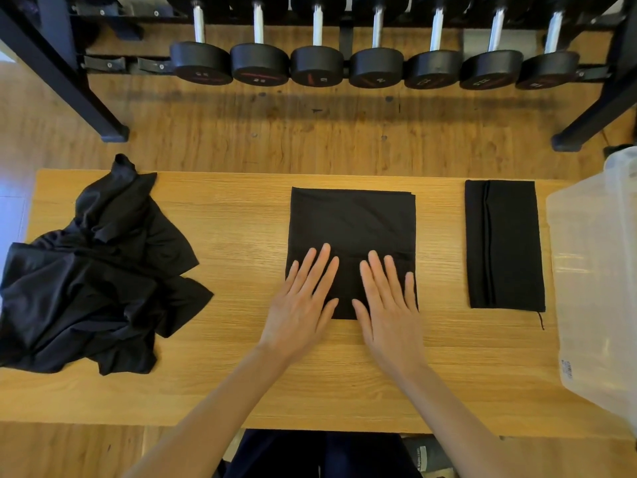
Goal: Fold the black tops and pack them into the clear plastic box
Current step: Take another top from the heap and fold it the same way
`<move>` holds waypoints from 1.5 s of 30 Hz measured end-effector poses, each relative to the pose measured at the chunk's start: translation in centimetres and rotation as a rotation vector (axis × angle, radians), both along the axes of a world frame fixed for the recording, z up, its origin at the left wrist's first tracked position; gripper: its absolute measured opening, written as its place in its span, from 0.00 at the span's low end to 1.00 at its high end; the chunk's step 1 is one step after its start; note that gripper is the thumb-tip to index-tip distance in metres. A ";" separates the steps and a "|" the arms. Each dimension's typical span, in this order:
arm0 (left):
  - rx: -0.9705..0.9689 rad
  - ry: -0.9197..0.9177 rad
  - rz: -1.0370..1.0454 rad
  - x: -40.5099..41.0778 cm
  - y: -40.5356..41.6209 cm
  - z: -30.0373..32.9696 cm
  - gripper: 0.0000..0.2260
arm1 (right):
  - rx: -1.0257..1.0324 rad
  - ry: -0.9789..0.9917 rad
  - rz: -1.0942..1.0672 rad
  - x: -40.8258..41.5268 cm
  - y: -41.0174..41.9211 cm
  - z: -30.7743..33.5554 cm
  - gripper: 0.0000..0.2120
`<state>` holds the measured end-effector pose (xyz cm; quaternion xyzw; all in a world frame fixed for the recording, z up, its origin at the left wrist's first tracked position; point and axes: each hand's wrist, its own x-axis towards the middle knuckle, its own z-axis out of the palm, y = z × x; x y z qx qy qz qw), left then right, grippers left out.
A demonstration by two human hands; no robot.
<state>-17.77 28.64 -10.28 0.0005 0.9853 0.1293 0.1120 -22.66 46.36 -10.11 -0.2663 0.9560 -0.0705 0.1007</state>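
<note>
both hands down flat on the folded black top (351,222), centre of the wooden table (241,215). left hand (300,301) w/ fingers straight and fanned, pressing the near-left part of the cloth; right hand (387,305) same deal, fingers straight, pressing the near-right part. hands side by side, thumbs nearly meeting but a strip of black fabric shows between them. neither one grips anything, just palms and fingers on the cloth. heels of both palms sit off the near edge of the top, on bare wood. rest of the top stretches away beyond the fingertips, a tidy rectangle w/ a faint crease line just past them.

out to the left of the left hand, well apart: a crumpled pile of black tops (96,281), unfolded, spilling over the table's left edge. to the right of the right hand, apart from it: a second folded top (503,246), narrow, long side running away from the person, a loose thread at its near corner. just beyond that, at the far right, the clear plastic box (593,288). past the table, a dumbbell rack (375,63) on the wood floor.
</note>
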 end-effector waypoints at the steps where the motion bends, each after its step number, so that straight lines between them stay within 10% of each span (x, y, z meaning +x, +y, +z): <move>1: 0.018 -0.012 -0.003 -0.2 0.1 -0.1 0.27 | -0.004 -0.010 0.019 -0.1 -0.3 -0.1 0.27; 14: 0.339 0.093 0.419 -6.7 -4.2 2.1 0.26 | -0.381 -0.037 -0.278 -9.8 0.1 2.3 0.21; 24: 0.759 0.004 0.886 -13.5 -5.9 2.9 0.29 | -0.206 -0.186 -0.291 -17.2 -0.9 2.6 0.19; 37: 0.786 -0.271 0.716 -13.9 -9.6 5.2 0.07 | -0.367 -0.431 -0.316 -17.6 -0.9 4.9 0.12; 45: 0.821 -0.056 0.485 -7.7 -8.4 8.5 0.04 | -0.476 -0.270 -0.215 -11.6 1.3 8.1 0.07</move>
